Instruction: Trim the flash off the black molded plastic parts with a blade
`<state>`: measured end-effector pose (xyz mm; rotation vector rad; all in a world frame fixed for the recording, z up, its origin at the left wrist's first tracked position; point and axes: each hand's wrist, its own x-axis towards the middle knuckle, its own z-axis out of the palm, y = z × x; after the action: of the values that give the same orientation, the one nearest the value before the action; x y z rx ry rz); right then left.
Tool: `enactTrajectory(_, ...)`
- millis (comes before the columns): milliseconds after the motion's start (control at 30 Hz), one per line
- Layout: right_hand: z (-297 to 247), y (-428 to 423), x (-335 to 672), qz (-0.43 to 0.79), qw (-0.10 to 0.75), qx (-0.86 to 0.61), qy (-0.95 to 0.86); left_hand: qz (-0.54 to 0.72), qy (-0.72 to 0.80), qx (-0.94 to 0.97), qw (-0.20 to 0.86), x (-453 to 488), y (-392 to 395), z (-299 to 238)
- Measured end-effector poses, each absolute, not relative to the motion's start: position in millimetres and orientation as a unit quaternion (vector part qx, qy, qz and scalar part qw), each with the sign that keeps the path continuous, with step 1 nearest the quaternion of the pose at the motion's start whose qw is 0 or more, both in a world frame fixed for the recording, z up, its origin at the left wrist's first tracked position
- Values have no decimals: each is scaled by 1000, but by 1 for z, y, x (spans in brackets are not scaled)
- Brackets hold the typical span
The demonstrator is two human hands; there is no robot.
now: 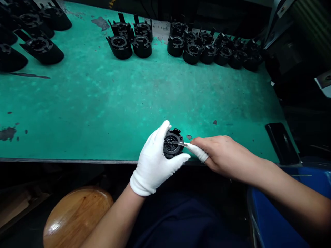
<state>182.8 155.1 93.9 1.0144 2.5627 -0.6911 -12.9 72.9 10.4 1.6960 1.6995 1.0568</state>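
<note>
My left hand (153,162), in a white glove, grips a round black plastic part (172,144) over the near edge of the green table (129,100). My right hand (219,153) is bare, with white tape on one finger, and pinches a small metal blade (178,143). The blade's tip rests on the face of the black part. Both hands are closed.
Several more black plastic parts stand in groups at the back middle (131,39), back right (212,48) and far left (31,38). A dark phone (281,143) lies at the table's right edge. A blue bin (284,213) sits lower right, a wooden stool (74,217) lower left.
</note>
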Motion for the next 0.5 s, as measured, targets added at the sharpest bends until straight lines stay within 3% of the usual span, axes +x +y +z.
enactTrajectory(233, 105, 164, 178, -217, 206, 318, 900, 386, 625, 632, 246, -13, 73, 11)
enactTrajectory(500, 96, 171, 194, -228, 99, 348, 904, 387, 625, 639, 227, -12, 73, 13)
